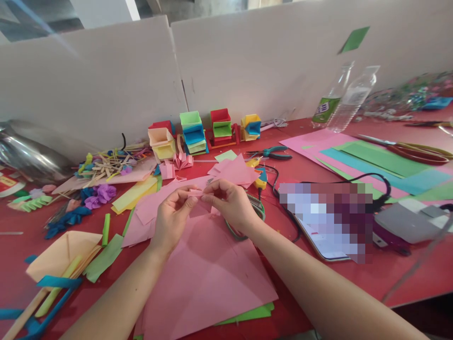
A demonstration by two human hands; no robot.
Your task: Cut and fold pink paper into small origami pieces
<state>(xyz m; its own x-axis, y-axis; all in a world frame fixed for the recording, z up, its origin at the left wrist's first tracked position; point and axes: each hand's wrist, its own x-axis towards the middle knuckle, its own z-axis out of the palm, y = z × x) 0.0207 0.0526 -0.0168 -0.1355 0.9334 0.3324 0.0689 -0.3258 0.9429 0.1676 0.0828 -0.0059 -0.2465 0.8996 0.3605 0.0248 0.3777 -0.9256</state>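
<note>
A small folded piece of pink paper (195,193) is pinched between the fingertips of both hands, above the table's middle. My left hand (174,213) grips its left end with thumb and forefinger. At the other end, my right hand (231,203) pinches the paper with thumb and fingers closed. Under the wrists lies a large pink sheet (208,283), with green paper showing beneath its lower edge. Smaller pink pieces (235,170) lie just beyond the hands. Folded pink paper shapes (182,160) stand behind them, slightly left.
Colourful folded paper boxes (193,134) line the back. A tablet-like screen (325,236) with cables, scissors (406,148) and plastic bottles (356,99) occupy the right. Pliers (274,152) lie beyond the hands. Paper strips and a metal jug (31,153) are at left.
</note>
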